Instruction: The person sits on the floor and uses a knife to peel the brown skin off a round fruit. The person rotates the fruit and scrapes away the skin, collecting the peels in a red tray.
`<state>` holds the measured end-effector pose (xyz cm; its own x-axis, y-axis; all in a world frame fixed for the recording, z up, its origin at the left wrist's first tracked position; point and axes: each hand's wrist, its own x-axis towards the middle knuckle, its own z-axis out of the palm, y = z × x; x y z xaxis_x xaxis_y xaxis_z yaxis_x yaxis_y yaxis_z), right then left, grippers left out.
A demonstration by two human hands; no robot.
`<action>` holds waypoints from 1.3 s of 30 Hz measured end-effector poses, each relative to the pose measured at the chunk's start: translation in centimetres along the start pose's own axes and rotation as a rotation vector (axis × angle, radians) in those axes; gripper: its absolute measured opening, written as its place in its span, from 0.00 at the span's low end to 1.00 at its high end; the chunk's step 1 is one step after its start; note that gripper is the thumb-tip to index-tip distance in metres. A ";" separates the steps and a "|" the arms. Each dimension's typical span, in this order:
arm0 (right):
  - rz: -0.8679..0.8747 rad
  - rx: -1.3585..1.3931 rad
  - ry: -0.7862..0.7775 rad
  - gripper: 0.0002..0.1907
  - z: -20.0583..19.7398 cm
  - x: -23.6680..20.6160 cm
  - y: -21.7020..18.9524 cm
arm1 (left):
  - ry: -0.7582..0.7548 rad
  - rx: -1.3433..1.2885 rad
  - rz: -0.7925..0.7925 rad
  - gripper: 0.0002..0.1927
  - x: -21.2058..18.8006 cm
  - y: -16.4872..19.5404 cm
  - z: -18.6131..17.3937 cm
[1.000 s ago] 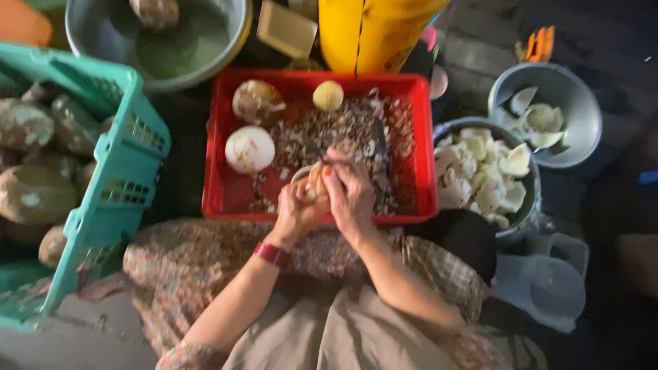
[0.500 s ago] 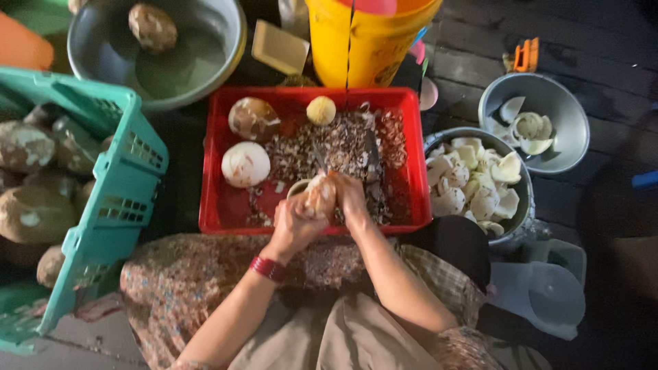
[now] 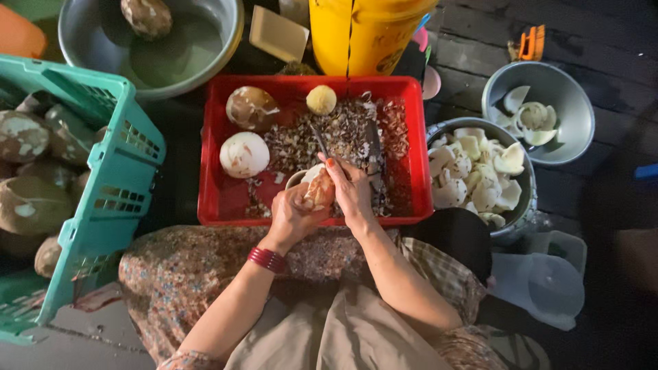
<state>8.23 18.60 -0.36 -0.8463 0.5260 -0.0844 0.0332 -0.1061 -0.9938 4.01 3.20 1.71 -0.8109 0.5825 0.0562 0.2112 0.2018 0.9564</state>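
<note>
Coconut piece: pale chunk of coconut sits between both hands, over the near edge of the red crate
Left hand: left hand cups the chunk from below, its grip wrapped round it, likely to steady it against the blade
Right hand: right hand lies over the chunk; its grip is pressed onto a knife whose dark blade points away from the body; thumb rests on the chunk
Why over the crate: brown shavings heap up in the crate, so held here the parings would fall among them rather than on the lap
In the crate: two partly peeled coconuts, one brownish, one nearly white, and a small yellowish ball at the far side
Right side: metal pot of white coconut pieces, close to the right hand; beyond it a metal bowl with a few curved shells
Left side: teal basket full of unpeeled brown coconuts
Far side: grey basin holding water and one coconut; yellow bucket touching the crate's far rim
In the way: crate's near rim and the person's knees crowd the hands; a clear plastic jug stands by the right knee
</note>
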 end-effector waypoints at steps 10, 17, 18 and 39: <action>0.397 -0.072 0.139 0.23 -0.1 0.2 1.2 | -0.005 0.184 0.003 0.14 -0.2 0.7 -0.1; 0.035 0.038 0.031 0.22 -0.2 0.1 0.6 | 0.059 0.074 0.103 0.16 0.2 0.9 -0.2; 0.147 0.071 0.038 0.22 -0.1 0.3 0.5 | 0.040 0.102 0.078 0.15 0.2 1.0 -0.1; 0.059 -0.104 0.009 0.27 -0.4 -0.4 -1.2 | 0.043 0.128 0.133 0.14 0.2 0.7 0.1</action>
<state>8.72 18.85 0.80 -0.8364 0.5291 -0.1433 0.1385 -0.0489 -0.9891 4.07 3.55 2.40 -0.7932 0.5769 0.1950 0.3839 0.2252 0.8955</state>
